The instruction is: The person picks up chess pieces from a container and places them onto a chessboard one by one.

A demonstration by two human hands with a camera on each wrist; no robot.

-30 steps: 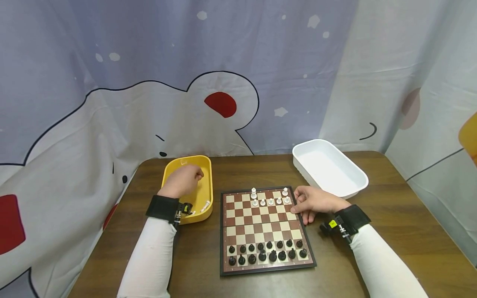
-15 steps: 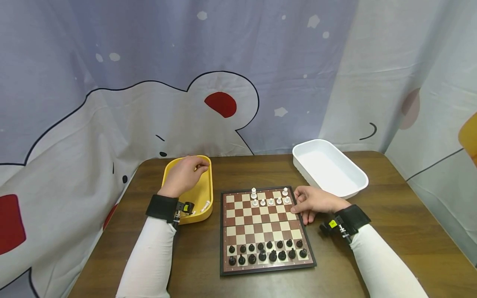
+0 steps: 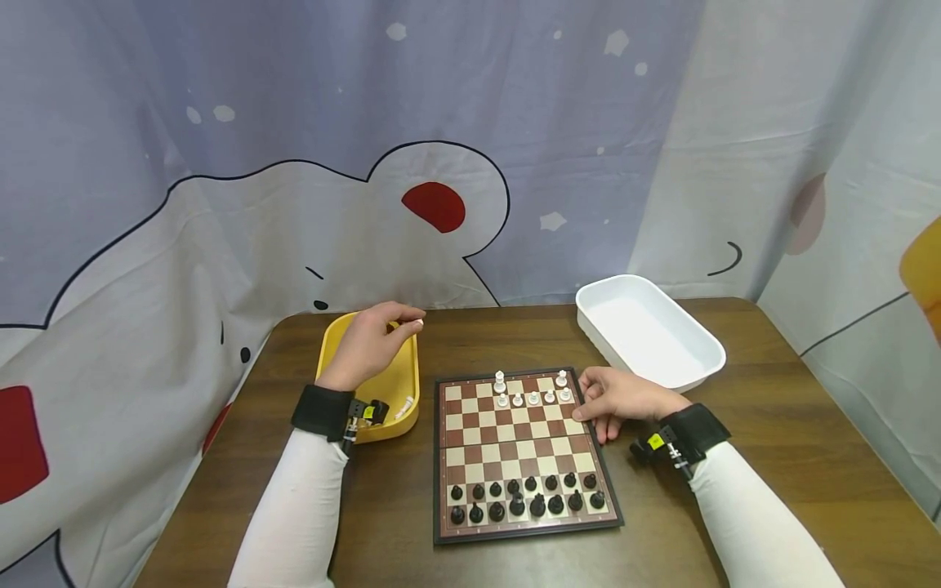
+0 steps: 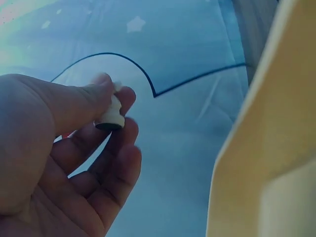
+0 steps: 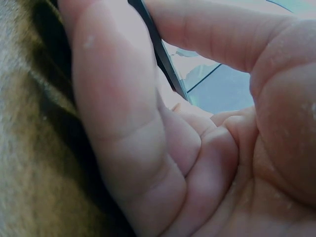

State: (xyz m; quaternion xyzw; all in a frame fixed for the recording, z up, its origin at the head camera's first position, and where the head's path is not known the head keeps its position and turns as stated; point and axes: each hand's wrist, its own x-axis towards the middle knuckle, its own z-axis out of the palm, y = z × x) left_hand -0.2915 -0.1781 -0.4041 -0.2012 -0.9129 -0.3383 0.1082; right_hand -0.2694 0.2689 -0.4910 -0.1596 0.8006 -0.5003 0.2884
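My left hand (image 3: 371,347) is above the yellow tray (image 3: 400,377), pinching a white chess piece (image 4: 113,118) between thumb and index finger. The piece's round base with its dark underside shows in the left wrist view, while fingers cover its top. At the far right edge of the chessboard (image 3: 479,453), my right hand (image 3: 625,398) grips the frame, thumb on top and fingers down the outer side. White pawns (image 3: 533,398) stand in a row on the board's far half, with a tall white piece (image 3: 500,382) and another white piece (image 3: 562,379) behind them.
Two rows of black chess pieces (image 3: 517,505) fill the board's near side. More white pieces (image 3: 404,407) lie in the yellow tray. A white tray (image 3: 647,335) is at the back right of the wooden table (image 3: 397,506), before a printed curtain (image 3: 331,237).
The left hand has risen out of the yellow tray and moved right toward its far right rim, with the white chess piece now visible in it. The right hand stays at the board.
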